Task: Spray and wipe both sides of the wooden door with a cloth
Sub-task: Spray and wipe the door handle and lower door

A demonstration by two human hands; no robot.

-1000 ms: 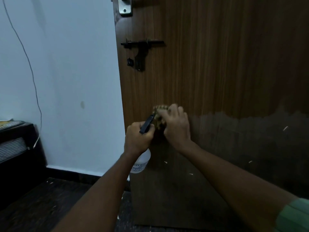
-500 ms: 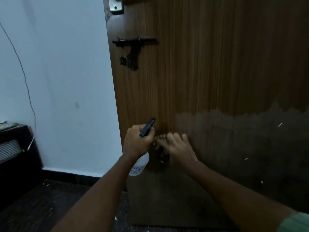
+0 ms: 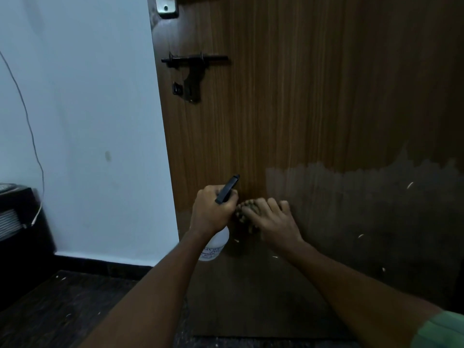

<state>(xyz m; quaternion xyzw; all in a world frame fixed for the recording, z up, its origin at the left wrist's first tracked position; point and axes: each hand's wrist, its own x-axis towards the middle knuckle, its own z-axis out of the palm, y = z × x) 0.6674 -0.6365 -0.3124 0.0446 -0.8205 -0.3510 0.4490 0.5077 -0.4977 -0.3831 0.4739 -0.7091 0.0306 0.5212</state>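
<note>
Over the last second your right hand has come down the brown wood-grain door from a spot level with the spray nozzle to one below it, and the dry-looking band it was working on now reads a warmer brown near the left edge, while the dull grey patch to the right keeps its ragged upper border. I judge that you are in the middle of a downward wiping stroke on this face and that the lower half, grey patch included, is not yet done; the other side of the door is out of view, so I cannot say how it stands. Your right hand lies flat against the panel with its fingers spread and nearly straight, pressing the small knobbly tan cloth onto the wood; the cloth sits under the palm and the thumb side, and only its bunched edge shows to the left of the fingers. Your left hand is closed round the neck of the white plastic spray bottle with the black trigger head, just beside the cloth, the nozzle pointing up and right toward the door, the bottle's body hanging below the fist near the door's left edge. The black sliding bolt sits well above both hands.
</note>
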